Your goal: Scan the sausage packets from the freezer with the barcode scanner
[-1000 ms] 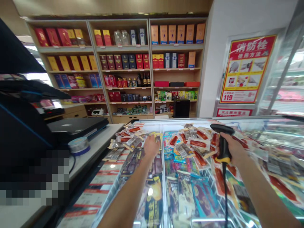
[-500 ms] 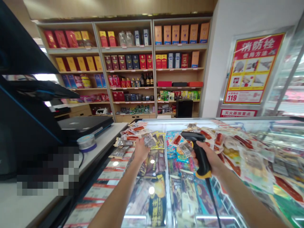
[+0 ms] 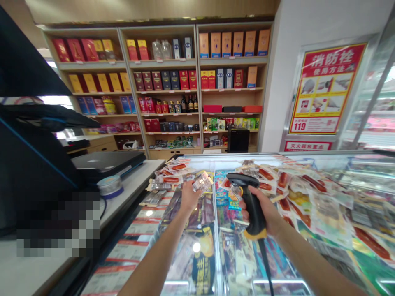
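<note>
The left hand (image 3: 190,197) pinches a small clear packet (image 3: 203,181) by its edge, probably so that the face is left uncovered. The right hand (image 3: 270,212) is wrapped around a barcode scanner (image 3: 255,211), whose head points toward this packet, above the chest freezer (image 3: 217,263).

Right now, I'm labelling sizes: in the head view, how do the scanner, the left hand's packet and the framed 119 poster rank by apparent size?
1. Framed 119 poster, clearly largest
2. Scanner, in the right hand
3. Packet, in the left hand
</note>
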The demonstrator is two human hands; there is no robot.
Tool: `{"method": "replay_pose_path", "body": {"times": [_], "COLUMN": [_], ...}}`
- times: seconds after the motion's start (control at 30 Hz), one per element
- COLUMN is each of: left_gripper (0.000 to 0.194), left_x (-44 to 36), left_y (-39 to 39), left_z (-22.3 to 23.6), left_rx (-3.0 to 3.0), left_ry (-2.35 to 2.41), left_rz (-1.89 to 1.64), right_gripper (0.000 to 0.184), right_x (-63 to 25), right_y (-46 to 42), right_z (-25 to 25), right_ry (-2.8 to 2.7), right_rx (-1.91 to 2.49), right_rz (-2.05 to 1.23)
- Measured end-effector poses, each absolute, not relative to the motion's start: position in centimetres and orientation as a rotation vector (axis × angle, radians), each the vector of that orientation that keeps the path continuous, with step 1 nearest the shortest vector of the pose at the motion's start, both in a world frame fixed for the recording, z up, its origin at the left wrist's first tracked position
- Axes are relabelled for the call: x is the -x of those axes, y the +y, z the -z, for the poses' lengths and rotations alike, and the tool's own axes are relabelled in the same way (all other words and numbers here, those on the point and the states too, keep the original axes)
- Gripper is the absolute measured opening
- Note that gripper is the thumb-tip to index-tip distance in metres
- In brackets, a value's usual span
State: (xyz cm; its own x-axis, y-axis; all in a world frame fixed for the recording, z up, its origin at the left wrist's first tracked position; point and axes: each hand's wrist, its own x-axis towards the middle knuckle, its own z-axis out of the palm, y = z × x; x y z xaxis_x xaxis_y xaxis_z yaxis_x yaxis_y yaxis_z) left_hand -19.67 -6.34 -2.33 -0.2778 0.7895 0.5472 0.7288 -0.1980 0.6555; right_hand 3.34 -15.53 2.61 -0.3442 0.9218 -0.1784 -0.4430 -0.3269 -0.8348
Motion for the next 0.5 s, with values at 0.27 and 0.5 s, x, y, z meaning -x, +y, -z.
{"method": "replay_pose_path", "body": {"times": [0.27,0.5], "left_gripper": [0.022,0.018], "left_x": [18.8,18.0], "left_y": [-6.6,-6.5], "left_z": [2.2,2.7], "left_rx": [-1.844,-1.796], "left_ry": [1.879,1.806], "left_rz": [-1.566,-1.577], "right_gripper": [0.028,0.03], "right_x": [-3.2,-2.6], "right_y": [-15.7,-16.4], "right_z": [-2.5,-2.8], "right_ry": [-0.809,-0.809], "right_rx": [0.677,0.666], "right_rz": [-1.904,-1.899]}}
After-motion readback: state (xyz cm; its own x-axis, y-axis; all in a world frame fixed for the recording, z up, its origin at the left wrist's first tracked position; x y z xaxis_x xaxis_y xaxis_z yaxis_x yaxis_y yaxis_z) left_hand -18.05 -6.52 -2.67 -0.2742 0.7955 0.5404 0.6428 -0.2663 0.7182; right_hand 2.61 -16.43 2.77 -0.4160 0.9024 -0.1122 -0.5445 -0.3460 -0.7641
